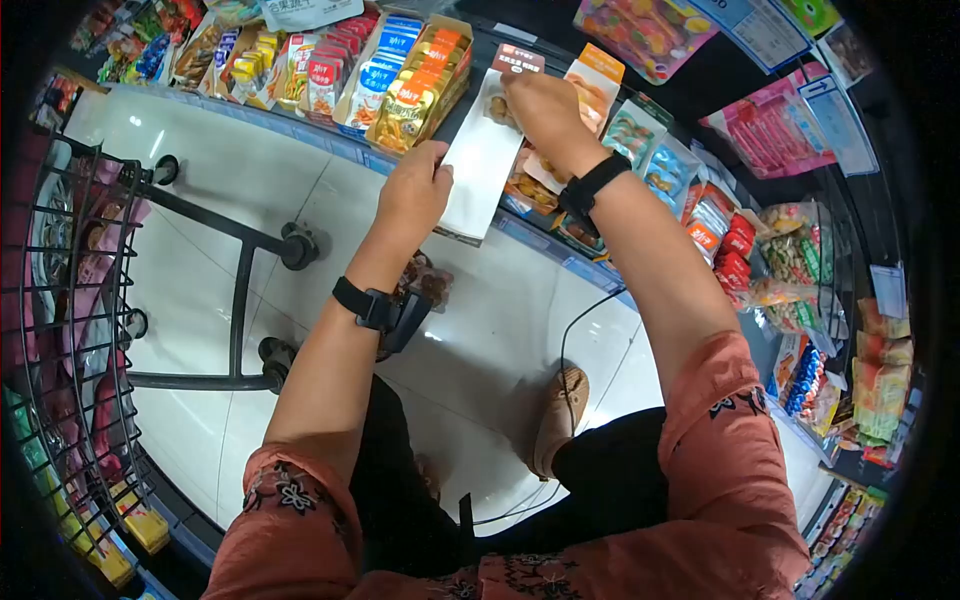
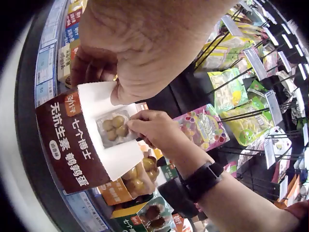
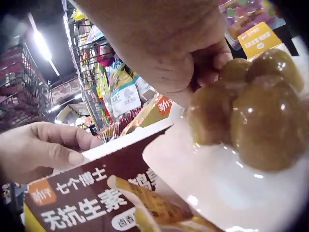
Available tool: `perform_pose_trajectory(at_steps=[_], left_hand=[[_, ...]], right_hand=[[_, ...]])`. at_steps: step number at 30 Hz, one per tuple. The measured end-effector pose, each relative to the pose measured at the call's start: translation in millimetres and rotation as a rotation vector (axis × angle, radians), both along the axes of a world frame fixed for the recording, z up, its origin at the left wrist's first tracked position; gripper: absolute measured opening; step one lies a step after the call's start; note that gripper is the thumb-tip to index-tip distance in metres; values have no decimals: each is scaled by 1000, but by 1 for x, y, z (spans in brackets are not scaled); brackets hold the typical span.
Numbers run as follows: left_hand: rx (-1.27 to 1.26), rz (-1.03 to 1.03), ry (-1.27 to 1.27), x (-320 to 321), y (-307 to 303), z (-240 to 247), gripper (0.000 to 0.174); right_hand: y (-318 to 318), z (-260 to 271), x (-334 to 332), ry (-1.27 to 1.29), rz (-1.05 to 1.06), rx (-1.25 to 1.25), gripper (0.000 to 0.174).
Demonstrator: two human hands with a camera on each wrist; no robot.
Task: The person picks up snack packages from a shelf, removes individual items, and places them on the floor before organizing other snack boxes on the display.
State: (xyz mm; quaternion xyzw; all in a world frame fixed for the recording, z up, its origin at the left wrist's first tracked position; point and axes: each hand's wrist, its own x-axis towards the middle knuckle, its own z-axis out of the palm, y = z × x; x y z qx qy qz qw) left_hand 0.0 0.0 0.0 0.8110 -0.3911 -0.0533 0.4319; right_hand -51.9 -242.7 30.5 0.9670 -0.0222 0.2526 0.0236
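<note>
A brown and white display box (image 1: 474, 190) with Chinese print for quail eggs stands on the shelf edge, its white inside facing up. My left hand (image 1: 413, 195) grips its near side wall, thumb over the rim. With fingertips and thumb, my right hand (image 2: 159, 129) pinches a clear pack of brown quail eggs (image 2: 115, 128) at the box's far end. In the right wrist view the eggs (image 3: 258, 113) look large and glossy, and the right hand (image 3: 169, 48) partly hides them. Beyond the pack, the box shows a bare white floor.
Orange egg boxes (image 1: 592, 85) and blue packs (image 1: 668, 170) line the shelf to the right. Gold pouches (image 1: 420, 85) stand in boxes to the left. Bagged sweets (image 1: 770, 125) hang behind. A black wire cart (image 1: 75, 330) stands at left, and a cable (image 1: 564, 335) hangs down.
</note>
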Motion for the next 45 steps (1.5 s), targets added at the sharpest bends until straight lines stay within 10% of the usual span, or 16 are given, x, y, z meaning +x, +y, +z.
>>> perform_pose_trajectory(at_steps=[45], left_hand=[[27, 16, 57, 1, 7, 6, 44]], right_hand=[[6, 37, -13, 199, -217, 269, 24]])
